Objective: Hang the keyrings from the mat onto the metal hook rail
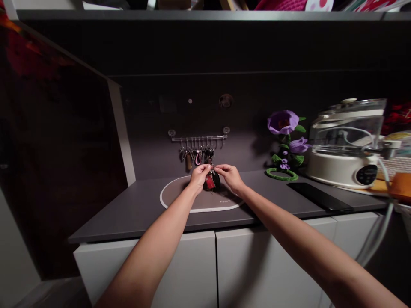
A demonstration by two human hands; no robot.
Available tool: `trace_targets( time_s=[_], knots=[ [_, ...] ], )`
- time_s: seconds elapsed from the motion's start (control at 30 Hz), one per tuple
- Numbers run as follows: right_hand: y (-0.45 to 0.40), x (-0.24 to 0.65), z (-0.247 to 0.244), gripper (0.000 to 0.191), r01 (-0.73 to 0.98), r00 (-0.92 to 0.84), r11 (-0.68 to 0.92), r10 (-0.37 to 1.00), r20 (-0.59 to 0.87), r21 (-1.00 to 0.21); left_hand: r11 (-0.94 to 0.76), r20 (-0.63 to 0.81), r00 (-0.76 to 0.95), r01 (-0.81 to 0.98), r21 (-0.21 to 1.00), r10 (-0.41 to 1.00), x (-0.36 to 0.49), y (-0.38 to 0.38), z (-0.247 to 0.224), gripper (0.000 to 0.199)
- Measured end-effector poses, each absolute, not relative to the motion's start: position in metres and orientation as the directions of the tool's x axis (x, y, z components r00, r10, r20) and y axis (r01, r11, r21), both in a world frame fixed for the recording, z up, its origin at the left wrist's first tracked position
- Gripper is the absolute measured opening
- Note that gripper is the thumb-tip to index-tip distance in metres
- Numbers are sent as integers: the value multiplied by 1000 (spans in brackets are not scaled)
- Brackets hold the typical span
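Bare forearms point(170, 231) lie nearest us in the head view, reaching forward over white cabinet doors point(195, 265). We note the left hand point(199, 175) and right hand point(231, 176) almost meeting, thumbs and fingers pinching the top of a key bunch point(217, 182); the exact part gripped is too small to tell. Its red tag point(210, 182) hangs above an oval mat point(176, 196), just below a hook rail point(199, 138) bearing other keys point(189, 161). Rightward we find purple flowers point(283, 122) and a black slab point(316, 196).

Held bunch point(210, 182) dtls too sm.; mat txt point(225, 201) illeg.; shelf items point(282, 5) cut off.
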State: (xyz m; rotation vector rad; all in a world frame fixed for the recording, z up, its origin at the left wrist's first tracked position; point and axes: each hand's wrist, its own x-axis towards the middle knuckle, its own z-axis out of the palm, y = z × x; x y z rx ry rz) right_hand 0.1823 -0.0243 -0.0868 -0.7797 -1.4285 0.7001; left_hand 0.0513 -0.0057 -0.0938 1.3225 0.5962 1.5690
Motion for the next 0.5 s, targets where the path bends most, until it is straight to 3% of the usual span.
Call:
trace_targets(
  time_s=[0.27, 0.5],
  knots=[
    [-20, 182, -80, 28, 86, -36, 620, 784, 619, -780, -455, 511, 54, -383, 804, 858, 52, -2, -96, 36],
    [-12, 185, -68, 34, 24, -31, 545, 838, 545, -838, -531, 524, -90, -173, 830, 847, 49, 2, -99, 31]
  ],
)
